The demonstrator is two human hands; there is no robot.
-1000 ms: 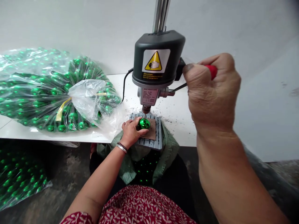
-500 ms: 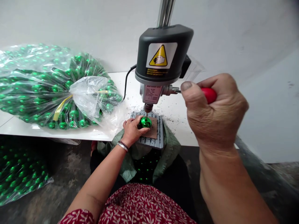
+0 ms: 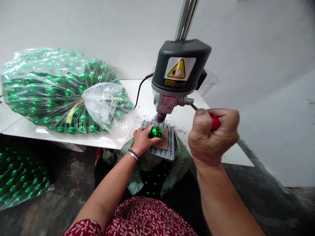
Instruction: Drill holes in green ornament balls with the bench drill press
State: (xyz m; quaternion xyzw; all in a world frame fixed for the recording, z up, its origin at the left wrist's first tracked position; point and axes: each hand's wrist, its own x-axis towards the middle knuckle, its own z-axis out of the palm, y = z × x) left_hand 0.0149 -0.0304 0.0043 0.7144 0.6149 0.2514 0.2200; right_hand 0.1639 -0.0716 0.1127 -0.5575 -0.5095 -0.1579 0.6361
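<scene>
My left hand (image 3: 144, 139) grips a shiny green ball (image 3: 157, 132) between thumb and fingers. The ball rests on a brown board (image 3: 162, 143) that lies on the grey ridged base (image 3: 171, 149) of a bench drill (image 3: 182, 67). Right above the ball stands the drill's chuck (image 3: 161, 117), its thin bit at the ball's top; whether it has entered I cannot tell. My right hand (image 3: 213, 136) is wrapped round the red knob (image 3: 215, 123) of the drill's feed lever (image 3: 193, 106).
A large clear bag (image 3: 56, 95) of green balls lies on the white table (image 3: 137, 93) at left. Another such bag (image 3: 22, 173) is on the floor. Below the drill base, a green woven sack (image 3: 182, 154) opens over more balls. Dark shavings dot the tabletop.
My right hand has pulled the red knob lower, tilting the lever downward. My left hand still holds the ball under the bit. The whole view has shifted slightly.
</scene>
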